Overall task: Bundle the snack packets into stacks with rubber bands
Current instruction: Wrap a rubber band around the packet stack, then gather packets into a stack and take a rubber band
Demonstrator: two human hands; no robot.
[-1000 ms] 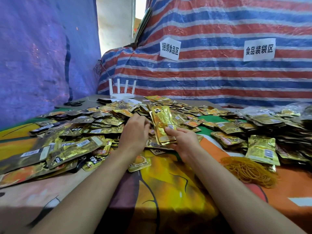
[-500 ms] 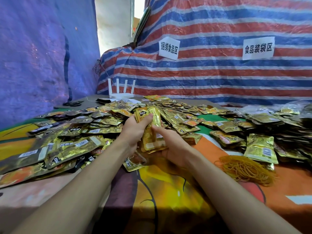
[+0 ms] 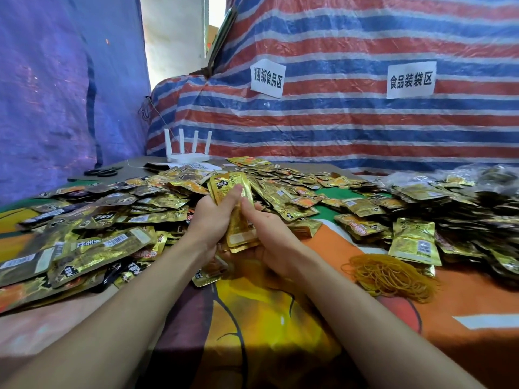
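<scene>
The left hand [image 3: 213, 220] and right hand [image 3: 271, 238] grip one upright stack of packets [image 3: 224, 185], count unclear. Nearby lie rubber bands [image 3: 390, 273].

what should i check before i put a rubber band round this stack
1. Stack gripped: ok. The left hand and right hand both hold the stack of packets.
2. Ends squared: not ok. The lower ends look staggered.
3. Bands within reach: ok. The rubber band pile lies uncovered on the table, right of the right hand.
4. A hand free to fetch a band: not ok. Both are on the stack.
5. Packet count in the stack: cannot tell.
</scene>
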